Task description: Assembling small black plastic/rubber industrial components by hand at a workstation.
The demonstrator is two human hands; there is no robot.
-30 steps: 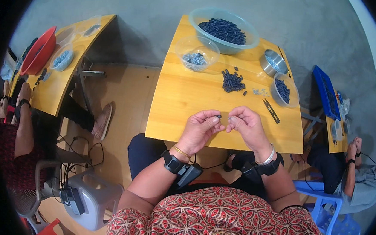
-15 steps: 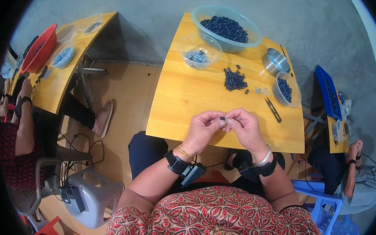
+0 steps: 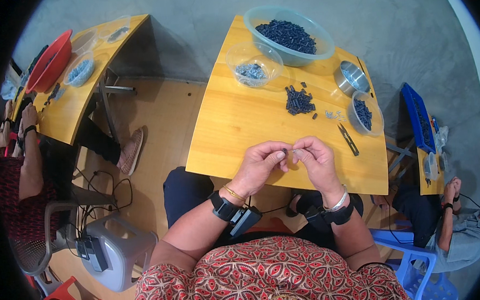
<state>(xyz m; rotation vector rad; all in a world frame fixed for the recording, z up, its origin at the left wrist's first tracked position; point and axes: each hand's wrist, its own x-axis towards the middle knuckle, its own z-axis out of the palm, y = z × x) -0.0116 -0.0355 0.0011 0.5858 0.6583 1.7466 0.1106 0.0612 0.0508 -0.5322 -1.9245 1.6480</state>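
Over tbl (image 3: 233, 128), L grip (image 3: 258, 164) pinches dk pc (image 3: 284, 151), R grip (image 3: 315, 159) pale bit (image 3: 295, 151).

No text, label, brand, number or sign can be read anywhere in view.
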